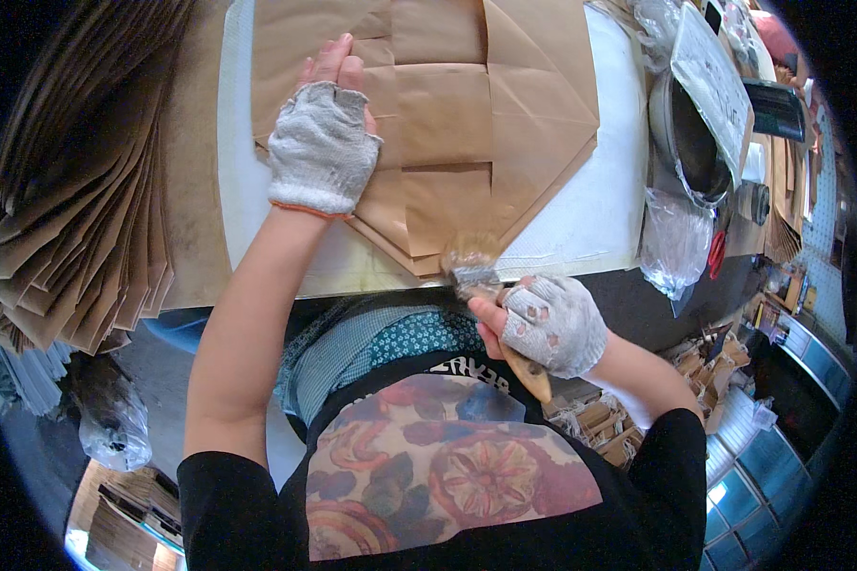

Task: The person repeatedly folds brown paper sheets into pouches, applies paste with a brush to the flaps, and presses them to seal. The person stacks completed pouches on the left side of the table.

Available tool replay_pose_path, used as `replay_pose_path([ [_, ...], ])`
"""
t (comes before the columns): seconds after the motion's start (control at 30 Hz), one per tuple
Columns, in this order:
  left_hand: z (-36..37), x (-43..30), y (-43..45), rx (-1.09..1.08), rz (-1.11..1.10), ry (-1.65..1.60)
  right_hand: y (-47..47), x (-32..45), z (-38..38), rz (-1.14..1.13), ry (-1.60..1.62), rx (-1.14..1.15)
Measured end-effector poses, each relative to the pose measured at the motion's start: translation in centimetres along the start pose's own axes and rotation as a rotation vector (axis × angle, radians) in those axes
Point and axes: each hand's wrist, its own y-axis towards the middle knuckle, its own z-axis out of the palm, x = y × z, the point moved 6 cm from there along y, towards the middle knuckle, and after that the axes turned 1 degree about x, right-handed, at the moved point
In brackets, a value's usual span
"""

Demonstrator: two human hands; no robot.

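Observation:
Folded brown kraft paper (pixel 443 135), with overlapping flaps and angled edges, lies on a white sheet on the table before me. My left hand (pixel 325 146), in a fingerless knit glove, rests on the left part of the paper with its fingers stretched out and close together. My right hand (pixel 546 325), in a similar glove with holes over the knuckles, grips the wooden handle of a flat paintbrush (pixel 475 275). The blurred bristles are at the paper's near corner, by the table edge; whether they touch it I cannot tell.
A fanned stack of brown paper (pixel 86 250) stands at the left. On the right are a dark round pan (pixel 689 143), partly under a white board (pixel 714 78) bearing writing, a clear plastic bag (pixel 675 243) over the edge, and red-handled scissors (pixel 717 253). Paper bundles (pixel 607 425) lie lower right.

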Motion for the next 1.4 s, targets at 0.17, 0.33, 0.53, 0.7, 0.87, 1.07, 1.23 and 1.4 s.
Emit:
replay_pose_path([
  [0.17, -0.7, 0.1, -0.3, 0.025, -0.022, 0.024, -1.6, -5.6, 0.0, 1.163, 1.147, 0.177],
  [0.33, -0.2, -0.1, 0.3, 0.029, -0.037, 0.009, 1.1, -0.9, -2.4, 0.064, 0.118, -0.08],
  [0.53, -0.4, -0.2, 0.6, 0.118, -0.112, 0.053, 5.0, -1.5, 2.4, 0.067, 0.234, 0.226],
  [0.7, -1.3, -0.4, 0.1, 0.079, -0.095, 0.071, 4.1, 1.3, -0.3, -0.168, 0.206, 0.245],
  [0.87, -2.7, -1.7, -3.2, 0.128, -0.071, -0.016, 0.2, -10.5, -3.7, 0.816, 0.929, -0.573],
  [1.07, -2.7, -2.2, -3.3, 0.153, -0.09, -0.056, 8.3, -16.0, -0.2, 0.844, 0.837, -0.634],
  [1.23, -3.0, -1.6, -4.1, 0.084, -0.183, -0.102, 11.6, -13.6, -0.8, 0.848, 1.111, -0.242],
  [1.4, -3.2, -2.0, -3.3, 0.103, -0.164, -0.079, 13.5, -13.6, 0.2, 0.405, 0.403, -0.338],
])
